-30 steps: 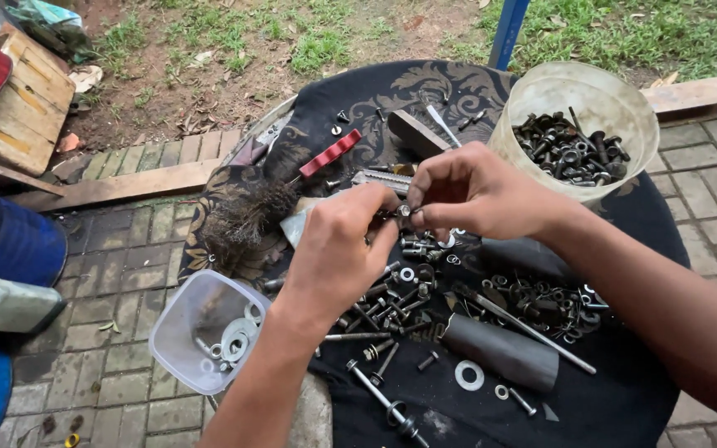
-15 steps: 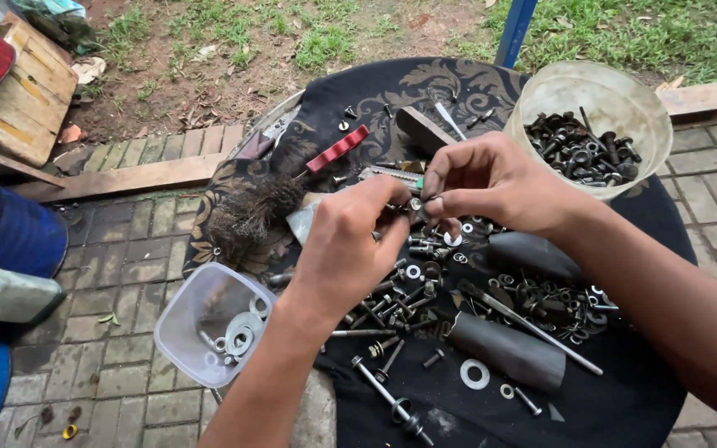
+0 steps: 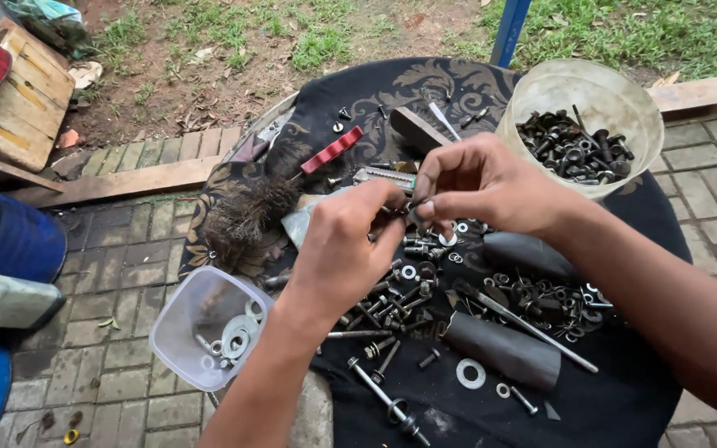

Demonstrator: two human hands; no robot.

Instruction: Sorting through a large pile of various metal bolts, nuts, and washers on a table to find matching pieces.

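Washers sit in the clear plastic tub (image 3: 209, 328) nearest you, then comes the scatter of bolts and nuts (image 3: 392, 307) on the black cloth (image 3: 624, 398), and above it your left hand (image 3: 342, 249) and right hand (image 3: 483, 187) meet, both pinched tight on one small fastener (image 3: 406, 209). Looks like you're working a nut along a bolt, so next probably calls for steady twisting, fingertips only. Can't really make out that piece between your fingers, and the far bucket (image 3: 582, 124) of dark hardware is just a jumble.
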